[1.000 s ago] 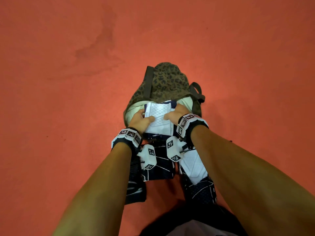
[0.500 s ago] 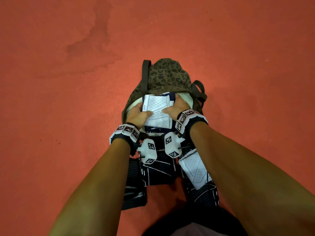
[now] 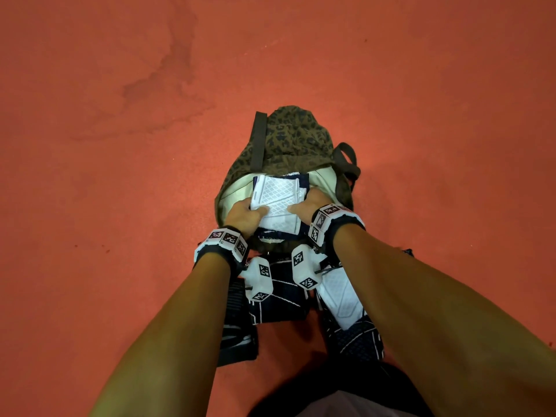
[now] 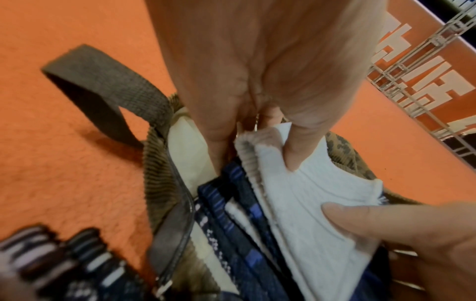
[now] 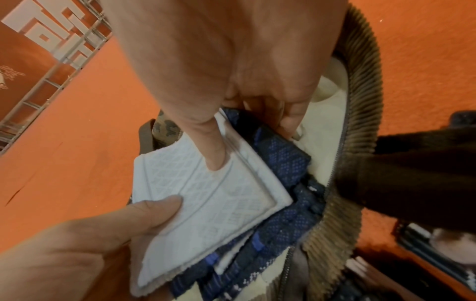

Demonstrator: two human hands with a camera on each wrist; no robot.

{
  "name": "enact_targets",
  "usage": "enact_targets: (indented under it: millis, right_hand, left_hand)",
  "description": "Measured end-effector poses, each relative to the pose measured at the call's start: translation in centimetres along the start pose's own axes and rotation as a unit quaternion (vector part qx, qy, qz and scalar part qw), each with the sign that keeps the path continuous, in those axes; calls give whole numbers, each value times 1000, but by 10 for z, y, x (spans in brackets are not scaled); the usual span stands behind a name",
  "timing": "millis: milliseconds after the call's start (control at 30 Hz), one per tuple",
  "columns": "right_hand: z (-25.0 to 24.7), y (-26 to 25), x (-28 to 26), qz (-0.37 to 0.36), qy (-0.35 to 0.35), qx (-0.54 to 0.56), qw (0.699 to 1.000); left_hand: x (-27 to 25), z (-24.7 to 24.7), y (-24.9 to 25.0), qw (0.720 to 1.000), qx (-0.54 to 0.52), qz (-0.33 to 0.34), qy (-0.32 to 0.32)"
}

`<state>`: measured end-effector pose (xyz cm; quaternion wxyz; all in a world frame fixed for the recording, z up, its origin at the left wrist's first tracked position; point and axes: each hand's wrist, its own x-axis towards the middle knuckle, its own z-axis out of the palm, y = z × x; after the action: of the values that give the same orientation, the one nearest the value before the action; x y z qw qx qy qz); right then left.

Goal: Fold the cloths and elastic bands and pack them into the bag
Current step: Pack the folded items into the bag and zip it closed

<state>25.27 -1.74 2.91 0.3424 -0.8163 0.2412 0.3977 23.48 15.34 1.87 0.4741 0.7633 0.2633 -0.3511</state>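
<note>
A leopard-print bag (image 3: 288, 139) lies on the red floor, its mouth open towards me and its cream lining showing. A folded bundle of white and navy cloth (image 3: 278, 200) sits in that mouth. My left hand (image 3: 255, 210) grips the bundle's left side, thumb (image 4: 296, 154) on the white top layer (image 4: 309, 213) and fingers underneath. My right hand (image 3: 298, 209) grips the right side the same way, thumb (image 5: 213, 154) on the white cloth (image 5: 206, 203) and fingers below the navy layers (image 5: 280, 163). Inside the bag, the bundle's far end is hidden.
More navy-and-white folded cloths lie on the floor between the bag and my body, one at the left (image 3: 237, 320), one in the middle (image 3: 276, 299) and one at the right (image 3: 346, 299). The bag's brown straps (image 3: 258, 139) lie on it. Red floor (image 3: 120, 206) surrounds everything.
Both hands keep the same hold on the bundle in the bag's mouth. The hands and bundle have shifted only slightly.
</note>
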Motion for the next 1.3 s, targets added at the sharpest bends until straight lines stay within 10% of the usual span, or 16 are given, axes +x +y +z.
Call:
enact_targets:
  millis: [433, 1300]
  right_hand:
    - [7, 20, -77, -37, 63, -20, 997]
    - [82, 60, -111, -27, -40, -119, 992]
  left_hand:
    - [-65, 0, -37, 1000, -14, -8, 13]
    - [-78, 24, -144, 996, -42, -77, -19]
